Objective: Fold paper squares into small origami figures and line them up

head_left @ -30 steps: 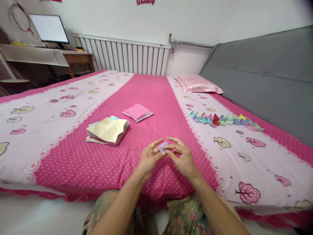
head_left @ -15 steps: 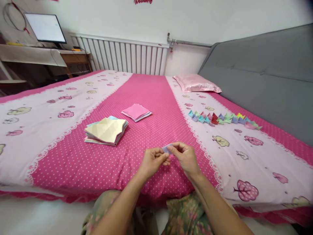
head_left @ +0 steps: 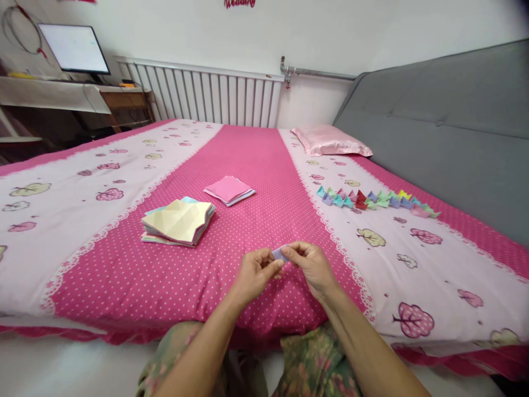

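Note:
A small folded piece of lavender paper (head_left: 280,254) is pinched between my two hands, above the near part of the bed. My left hand (head_left: 257,274) grips its left end with thumb and fingers. On its right end, the thumb and fingers of my right hand (head_left: 312,267) are closed too. Fingers cover much of the paper, so its full shape is hidden. Left of my hands lies a creased paper stack (head_left: 177,220) with a pale yellow sheet on top. Farther back is a smaller stack of square paper (head_left: 230,189), pink uppermost.
Small folded paper shapes (head_left: 372,199) in many colours stand in rows on the right of the bed (head_left: 256,149). A pink pillow (head_left: 330,140) lies behind them, beside a grey padded headboard (head_left: 438,99). A radiator (head_left: 202,91) and a desk with a monitor (head_left: 76,48) are at the back.
Both hands stay on the lavender paper, with only a slight shift of fingers and paper. The whole view has moved a little.

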`<state>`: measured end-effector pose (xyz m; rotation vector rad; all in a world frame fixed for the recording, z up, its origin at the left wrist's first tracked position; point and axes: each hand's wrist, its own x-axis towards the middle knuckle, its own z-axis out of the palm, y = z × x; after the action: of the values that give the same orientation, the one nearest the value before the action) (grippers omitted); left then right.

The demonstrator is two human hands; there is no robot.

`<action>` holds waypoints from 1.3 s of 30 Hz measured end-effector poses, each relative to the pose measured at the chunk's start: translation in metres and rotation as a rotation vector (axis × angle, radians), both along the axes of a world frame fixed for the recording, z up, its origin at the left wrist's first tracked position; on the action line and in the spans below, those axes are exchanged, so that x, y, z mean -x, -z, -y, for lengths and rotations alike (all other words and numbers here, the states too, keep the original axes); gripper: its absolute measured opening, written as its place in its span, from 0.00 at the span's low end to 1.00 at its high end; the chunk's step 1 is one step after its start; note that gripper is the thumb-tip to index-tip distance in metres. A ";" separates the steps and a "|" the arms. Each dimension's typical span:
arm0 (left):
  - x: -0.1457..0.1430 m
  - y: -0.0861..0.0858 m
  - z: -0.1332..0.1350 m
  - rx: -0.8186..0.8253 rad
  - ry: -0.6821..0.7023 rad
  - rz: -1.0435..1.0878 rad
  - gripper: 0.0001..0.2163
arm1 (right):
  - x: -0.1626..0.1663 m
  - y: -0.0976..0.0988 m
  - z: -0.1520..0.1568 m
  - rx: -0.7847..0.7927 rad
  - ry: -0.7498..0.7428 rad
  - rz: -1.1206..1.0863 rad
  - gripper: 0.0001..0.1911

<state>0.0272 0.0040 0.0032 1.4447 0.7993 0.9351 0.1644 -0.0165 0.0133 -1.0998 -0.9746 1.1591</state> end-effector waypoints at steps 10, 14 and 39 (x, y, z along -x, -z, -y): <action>-0.004 0.003 0.000 0.079 -0.019 0.082 0.13 | -0.003 0.003 0.000 -0.054 -0.060 0.171 0.12; -0.005 0.008 -0.001 0.058 -0.030 0.046 0.12 | -0.005 0.006 -0.002 -0.092 -0.050 0.234 0.11; 0.001 0.000 0.000 -0.191 -0.291 -0.106 0.07 | 0.004 0.005 0.002 -0.053 -0.053 0.358 0.10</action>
<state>0.0261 0.0043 0.0035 1.5793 1.0406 1.1884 0.1608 -0.0182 0.0085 -1.2707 -1.3096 0.9893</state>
